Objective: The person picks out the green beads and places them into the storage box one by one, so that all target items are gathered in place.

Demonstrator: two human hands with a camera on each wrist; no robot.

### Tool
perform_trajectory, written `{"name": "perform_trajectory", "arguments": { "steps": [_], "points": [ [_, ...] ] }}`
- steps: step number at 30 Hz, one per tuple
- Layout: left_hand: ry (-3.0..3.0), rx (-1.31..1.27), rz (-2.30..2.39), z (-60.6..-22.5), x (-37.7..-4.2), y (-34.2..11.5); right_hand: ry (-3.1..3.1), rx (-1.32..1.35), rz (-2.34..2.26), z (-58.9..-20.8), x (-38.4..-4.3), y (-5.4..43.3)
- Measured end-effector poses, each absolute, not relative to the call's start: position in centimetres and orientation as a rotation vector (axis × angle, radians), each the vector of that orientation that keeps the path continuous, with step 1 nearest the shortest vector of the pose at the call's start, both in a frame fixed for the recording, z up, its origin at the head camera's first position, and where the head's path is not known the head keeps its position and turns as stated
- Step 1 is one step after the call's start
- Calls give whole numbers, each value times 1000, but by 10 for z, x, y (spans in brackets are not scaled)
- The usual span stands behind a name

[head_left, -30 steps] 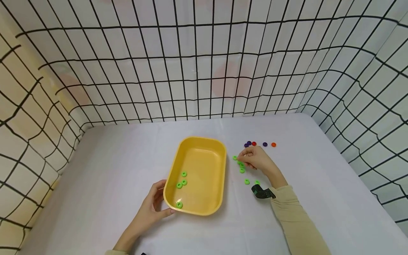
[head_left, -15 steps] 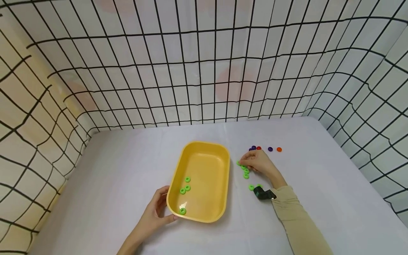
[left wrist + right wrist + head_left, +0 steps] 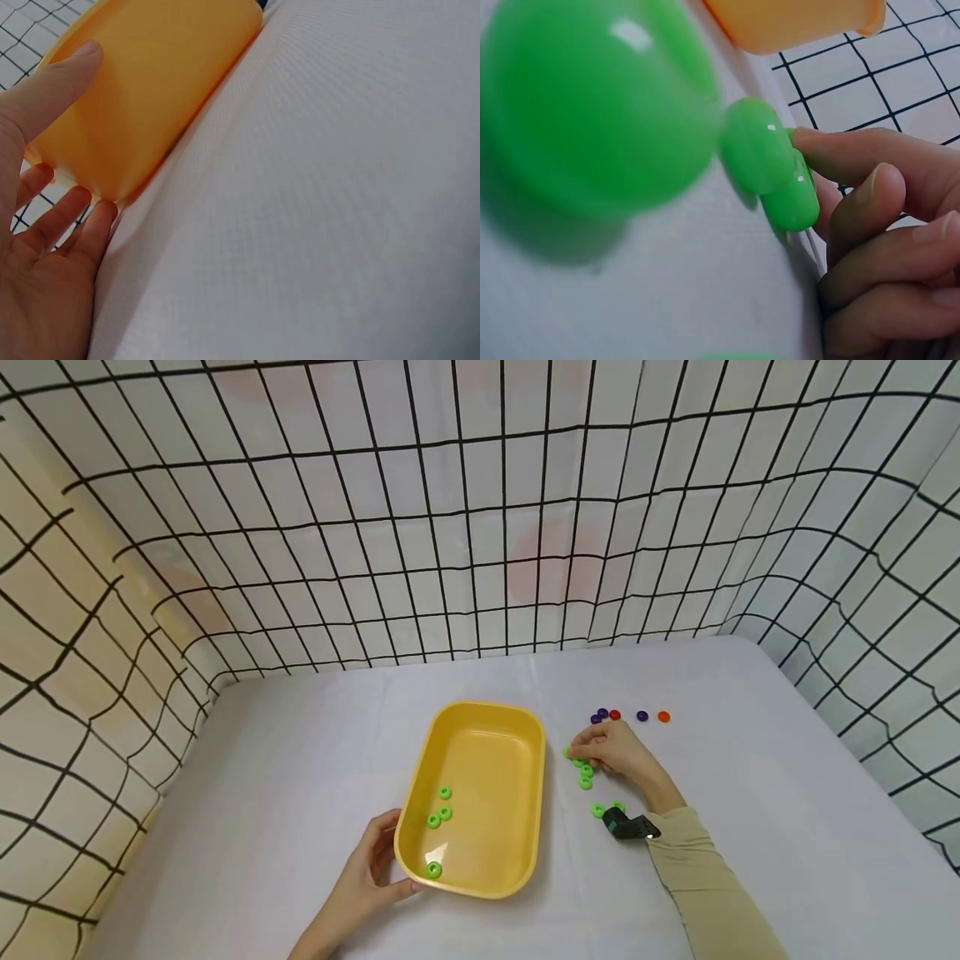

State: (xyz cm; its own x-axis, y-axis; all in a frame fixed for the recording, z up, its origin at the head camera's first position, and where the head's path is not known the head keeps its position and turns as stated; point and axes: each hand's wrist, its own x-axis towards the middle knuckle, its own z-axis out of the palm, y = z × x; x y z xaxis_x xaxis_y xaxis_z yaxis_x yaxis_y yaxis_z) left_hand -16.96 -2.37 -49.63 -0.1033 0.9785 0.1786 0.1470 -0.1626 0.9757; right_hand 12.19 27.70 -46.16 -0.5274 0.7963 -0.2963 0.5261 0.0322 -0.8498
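A yellow tray (image 3: pixel 480 802) with several green rings (image 3: pixel 446 813) inside lies in the middle of the table. My left hand (image 3: pixel 367 868) grips its near left corner, thumb along the outer wall and fingers bent at the corner, as the left wrist view shows on the tray wall (image 3: pixel 165 82). To the right of the tray, my right hand (image 3: pixel 611 753) pinches a green ring (image 3: pixel 567 751) between thumb and forefinger; in the right wrist view most of that ring is hidden. Closely lined up beside it are more green rings (image 3: pixel 587 772), two of them large (image 3: pixel 791 199) there.
Beyond the right hand are purple rings (image 3: pixel 642 716), a red ring (image 3: pixel 615 715) and an orange ring (image 3: pixel 663 717). Two green rings (image 3: pixel 597 810) lie by the black wrist camera (image 3: pixel 628 825). White cloth covers the table (image 3: pixel 300 752); black wire grid (image 3: pixel 480 510) surrounds its back and sides.
The head view has shifted slightly. My right fingertips have moved a little toward the end green ring of the row. The left hand keeps its grip on the tray, and the rings have stayed put.
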Motion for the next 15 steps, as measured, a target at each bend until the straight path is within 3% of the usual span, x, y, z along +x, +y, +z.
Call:
{"name": "perform_trajectory", "arguments": {
  "steps": [15],
  "points": [
    [1286, 1403, 1368, -498, -172, -23, -1943, -1455, 1550, -461, 122, 281]
  ]
}}
